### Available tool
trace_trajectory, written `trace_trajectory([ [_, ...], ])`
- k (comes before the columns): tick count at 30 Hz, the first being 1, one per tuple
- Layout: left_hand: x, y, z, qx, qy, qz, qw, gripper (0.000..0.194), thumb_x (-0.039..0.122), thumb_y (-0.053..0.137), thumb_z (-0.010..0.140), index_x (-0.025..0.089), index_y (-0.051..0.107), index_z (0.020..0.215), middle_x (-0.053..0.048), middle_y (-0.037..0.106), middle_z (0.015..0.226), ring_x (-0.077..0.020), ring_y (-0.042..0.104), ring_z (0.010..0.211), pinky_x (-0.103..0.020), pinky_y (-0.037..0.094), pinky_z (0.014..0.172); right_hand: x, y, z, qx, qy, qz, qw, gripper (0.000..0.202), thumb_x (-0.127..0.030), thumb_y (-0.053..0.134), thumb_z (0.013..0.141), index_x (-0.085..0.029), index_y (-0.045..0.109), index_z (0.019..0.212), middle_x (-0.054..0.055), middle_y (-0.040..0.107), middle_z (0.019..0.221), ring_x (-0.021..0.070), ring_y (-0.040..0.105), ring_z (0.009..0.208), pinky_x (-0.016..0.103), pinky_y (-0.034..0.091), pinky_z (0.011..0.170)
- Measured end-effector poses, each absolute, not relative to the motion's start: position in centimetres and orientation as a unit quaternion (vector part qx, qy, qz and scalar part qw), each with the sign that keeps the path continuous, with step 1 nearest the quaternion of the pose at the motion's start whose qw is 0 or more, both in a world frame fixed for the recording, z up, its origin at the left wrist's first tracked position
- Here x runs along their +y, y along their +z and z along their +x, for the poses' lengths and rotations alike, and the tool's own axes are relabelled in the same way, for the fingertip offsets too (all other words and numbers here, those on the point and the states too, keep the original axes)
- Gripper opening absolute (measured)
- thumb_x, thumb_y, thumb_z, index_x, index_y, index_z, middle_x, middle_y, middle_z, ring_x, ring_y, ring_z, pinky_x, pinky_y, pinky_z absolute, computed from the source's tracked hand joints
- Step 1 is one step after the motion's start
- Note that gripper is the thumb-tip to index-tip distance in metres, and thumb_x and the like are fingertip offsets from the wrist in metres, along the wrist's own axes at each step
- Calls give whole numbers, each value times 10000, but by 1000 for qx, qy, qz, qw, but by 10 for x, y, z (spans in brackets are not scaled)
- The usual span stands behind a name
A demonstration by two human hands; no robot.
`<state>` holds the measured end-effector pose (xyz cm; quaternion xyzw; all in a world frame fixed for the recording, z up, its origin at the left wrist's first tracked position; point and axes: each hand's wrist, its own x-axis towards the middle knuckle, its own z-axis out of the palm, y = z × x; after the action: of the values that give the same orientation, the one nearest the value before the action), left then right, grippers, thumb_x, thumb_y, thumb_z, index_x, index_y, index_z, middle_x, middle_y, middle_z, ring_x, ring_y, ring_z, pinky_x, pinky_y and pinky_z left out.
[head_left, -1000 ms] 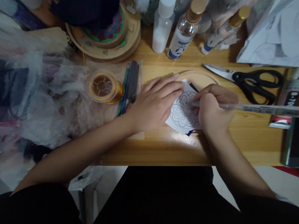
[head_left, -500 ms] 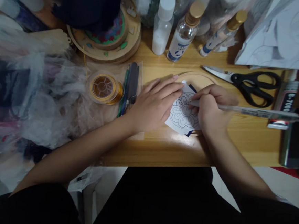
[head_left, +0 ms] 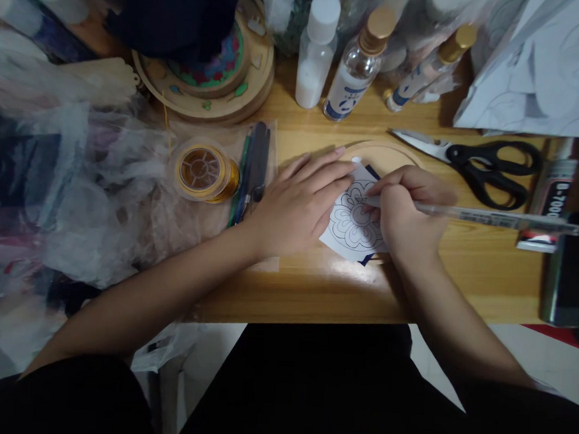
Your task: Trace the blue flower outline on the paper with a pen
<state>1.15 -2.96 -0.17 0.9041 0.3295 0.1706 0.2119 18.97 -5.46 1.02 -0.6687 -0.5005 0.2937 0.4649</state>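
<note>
A white paper [head_left: 351,232] printed with a flower outline lies over dark blue cloth [head_left: 365,259], whose corners show at its edges. Beneath them is a round pale wooden board [head_left: 389,155], mostly covered. My left hand [head_left: 303,201] rests flat, fingers stretched out, with its fingertips on the paper's left side. My right hand [head_left: 410,210] is closed around a clear pen [head_left: 490,218], its tip down on the flower drawing and its long end reaching right. The fingers of my right hand hide part of the drawing.
Black-handled scissors [head_left: 489,162] and a glue tube [head_left: 548,204] lie to the right. Bottles [head_left: 351,71] stand at the back. A golden thread spool [head_left: 205,172] and pens [head_left: 256,164] sit left, beside crumpled plastic bags [head_left: 101,195]. Stacked wooden discs [head_left: 257,87] are behind.
The pen's far end has shifted slightly left along with my right hand. My left hand and the paper stay in place.
</note>
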Motion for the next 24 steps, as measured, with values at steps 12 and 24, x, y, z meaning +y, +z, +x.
trace_trajectory([
  [12, -29, -3, 10, 322, 178, 906, 212, 426, 114, 430, 957, 126, 581, 1356, -118, 556, 1530, -274, 409, 1517, -482, 332, 1234, -54, 12, 189, -495, 297, -669, 468, 215, -111, 497, 680, -221, 579, 515, -40, 570, 490, 93, 479, 444, 244, 393, 464],
  [24, -29, -3, 9, 321, 179, 908, 202, 423, 123, 431, 966, 118, 584, 1360, -127, 566, 1520, -283, 420, 1509, -484, 341, 1227, -55, 10, 190, -510, 284, -676, 451, 222, -100, 504, 726, -222, 581, 557, -31, 586, 531, 115, 525, 503, 267, 428, 509],
])
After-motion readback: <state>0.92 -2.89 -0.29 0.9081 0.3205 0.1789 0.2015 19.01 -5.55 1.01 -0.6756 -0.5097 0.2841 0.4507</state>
